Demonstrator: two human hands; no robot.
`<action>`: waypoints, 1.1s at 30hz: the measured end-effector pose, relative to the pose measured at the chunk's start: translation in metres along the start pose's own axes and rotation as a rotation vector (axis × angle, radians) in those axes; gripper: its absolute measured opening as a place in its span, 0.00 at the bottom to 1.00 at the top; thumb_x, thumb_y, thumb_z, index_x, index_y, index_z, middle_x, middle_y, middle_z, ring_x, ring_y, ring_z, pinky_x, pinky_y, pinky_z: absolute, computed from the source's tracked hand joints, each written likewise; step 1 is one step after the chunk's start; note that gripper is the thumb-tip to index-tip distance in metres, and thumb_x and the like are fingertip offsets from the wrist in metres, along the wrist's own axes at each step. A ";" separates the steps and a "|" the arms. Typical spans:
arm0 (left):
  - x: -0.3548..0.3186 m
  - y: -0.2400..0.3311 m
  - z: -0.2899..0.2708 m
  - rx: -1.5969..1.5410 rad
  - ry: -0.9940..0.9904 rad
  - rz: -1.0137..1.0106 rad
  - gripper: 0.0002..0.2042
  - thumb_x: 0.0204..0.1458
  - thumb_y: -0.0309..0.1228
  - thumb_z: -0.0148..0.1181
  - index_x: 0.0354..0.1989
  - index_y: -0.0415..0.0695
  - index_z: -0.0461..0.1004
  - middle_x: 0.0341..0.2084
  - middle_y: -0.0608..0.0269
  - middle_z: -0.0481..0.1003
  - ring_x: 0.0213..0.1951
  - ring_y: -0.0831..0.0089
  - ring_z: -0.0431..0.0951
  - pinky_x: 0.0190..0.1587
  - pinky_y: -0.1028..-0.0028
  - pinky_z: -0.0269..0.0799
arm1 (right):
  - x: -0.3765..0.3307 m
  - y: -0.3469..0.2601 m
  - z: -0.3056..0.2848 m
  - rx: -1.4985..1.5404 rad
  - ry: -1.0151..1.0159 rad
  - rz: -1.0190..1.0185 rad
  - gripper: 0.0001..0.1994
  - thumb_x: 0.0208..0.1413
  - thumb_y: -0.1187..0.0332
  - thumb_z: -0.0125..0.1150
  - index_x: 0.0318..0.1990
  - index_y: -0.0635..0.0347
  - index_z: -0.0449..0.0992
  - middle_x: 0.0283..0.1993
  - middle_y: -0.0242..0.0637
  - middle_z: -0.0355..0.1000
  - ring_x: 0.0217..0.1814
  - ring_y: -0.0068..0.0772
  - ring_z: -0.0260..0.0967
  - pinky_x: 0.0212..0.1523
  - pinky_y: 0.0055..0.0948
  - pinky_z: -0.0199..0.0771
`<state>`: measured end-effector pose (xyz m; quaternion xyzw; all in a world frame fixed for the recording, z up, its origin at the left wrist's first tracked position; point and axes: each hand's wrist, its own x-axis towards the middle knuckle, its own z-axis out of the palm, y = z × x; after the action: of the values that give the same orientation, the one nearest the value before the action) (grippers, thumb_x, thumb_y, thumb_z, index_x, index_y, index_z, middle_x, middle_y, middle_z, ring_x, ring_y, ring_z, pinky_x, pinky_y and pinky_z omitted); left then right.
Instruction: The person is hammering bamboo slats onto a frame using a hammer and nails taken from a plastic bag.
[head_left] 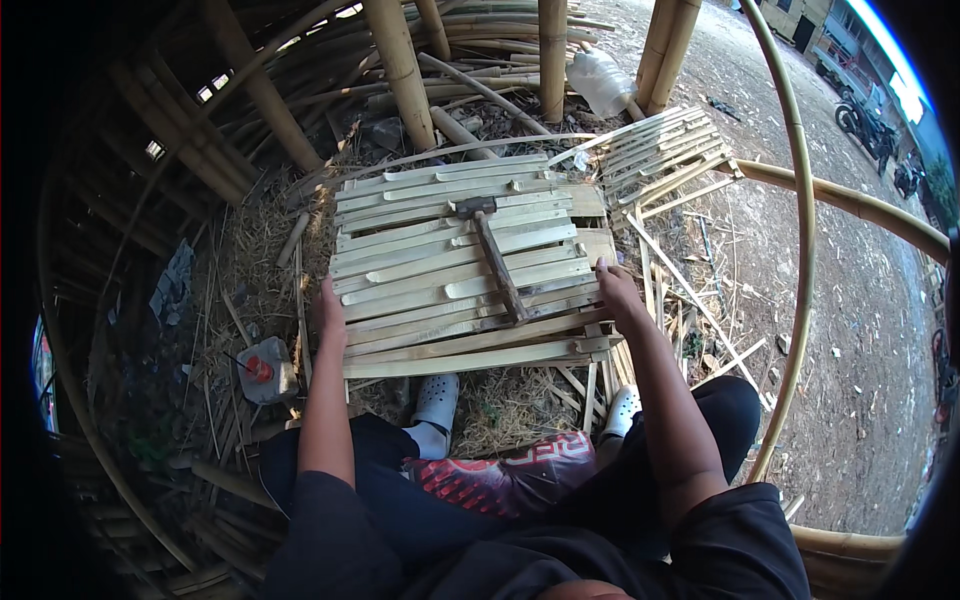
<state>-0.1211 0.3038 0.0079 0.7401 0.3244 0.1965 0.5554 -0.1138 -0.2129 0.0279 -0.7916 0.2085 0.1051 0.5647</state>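
- Pale-yellow slatted bamboo panel (410, 325): before person's knees; slats uneven, gapped, some with curled slivers.
- Wooden-handled, dark-headed hammer (495, 262): atop slats.
- Left hand (330, 312): at left edge; grip cannot be told.
- Right hand (621, 297): gripping right edge.

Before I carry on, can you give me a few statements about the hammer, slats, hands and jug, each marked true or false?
1. The hammer lies on top of the slats. True.
2. The right hand holds the hammer. False: that hand is at the slats' right edge.
3. The left hand is at the slats' left edge. True.
4. The hammer's head points toward the person. False: its handle end is nearer the person.
5. The clear jug lies beyond the slats, near the poles. True.
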 end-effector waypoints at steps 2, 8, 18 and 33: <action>0.002 -0.008 -0.004 0.007 -0.024 -0.028 0.33 0.57 0.57 0.49 0.44 0.31 0.79 0.39 0.46 0.80 0.44 0.56 0.79 0.48 0.61 0.70 | -0.002 -0.002 0.004 -0.017 0.022 0.028 0.32 0.68 0.43 0.46 0.60 0.66 0.71 0.53 0.46 0.73 0.50 0.36 0.70 0.52 0.36 0.70; 0.015 -0.036 -0.011 0.018 0.001 0.016 0.33 0.57 0.57 0.47 0.43 0.32 0.80 0.37 0.46 0.81 0.43 0.55 0.79 0.48 0.60 0.69 | 0.001 -0.012 0.010 -0.018 -0.029 0.024 0.32 0.67 0.43 0.47 0.59 0.69 0.71 0.49 0.47 0.74 0.45 0.36 0.71 0.47 0.37 0.72; 0.005 -0.029 -0.010 0.335 -0.070 0.018 0.30 0.54 0.56 0.49 0.28 0.34 0.77 0.25 0.47 0.78 0.33 0.54 0.78 0.40 0.59 0.69 | 0.004 -0.010 0.012 -0.128 0.022 -0.023 0.29 0.68 0.50 0.45 0.56 0.74 0.71 0.51 0.57 0.75 0.53 0.48 0.75 0.52 0.41 0.72; -0.041 0.028 0.005 0.835 0.063 0.243 0.22 0.48 0.38 0.62 0.51 0.39 0.76 0.56 0.49 0.67 0.57 0.49 0.71 0.57 0.57 0.68 | -0.062 -0.067 0.045 -0.836 0.268 -0.080 0.22 0.54 0.53 0.62 0.46 0.64 0.78 0.53 0.59 0.73 0.59 0.54 0.71 0.56 0.46 0.71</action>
<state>-0.1398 0.2666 0.0356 0.9276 0.3036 0.1348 0.1710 -0.1356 -0.1390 0.0940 -0.9661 0.1886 0.0548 0.1673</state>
